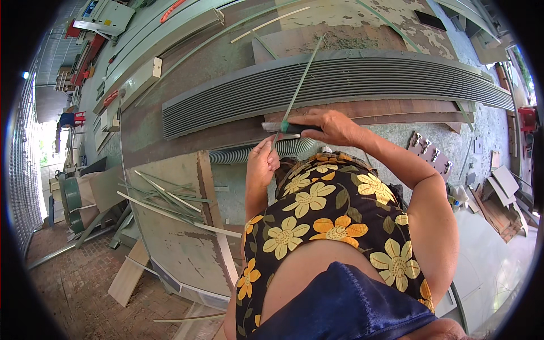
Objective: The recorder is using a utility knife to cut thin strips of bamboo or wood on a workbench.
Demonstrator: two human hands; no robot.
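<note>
My left hand (263, 162) pinches the lower end of a long, thin green strip (306, 71) between thumb and fingers. The strip slants up and away across a grey grooved panel (340, 79) lying on the worktable. In my right hand (337, 129) is a hand tool (276, 126) with a dark handle, a green collar and a pale grey end; its exact kind is unclear. The tool lies across the strip, just above my left fingertips. My right fingers partly cover its handle.
Loose green and cream strips (164, 195) lie on a worn board at the left. A ribbed grey hose (255, 153) runs below the table edge. At the right is a brown board with metal hinges (430, 153). A thin cream strip (271, 25) lies at the back.
</note>
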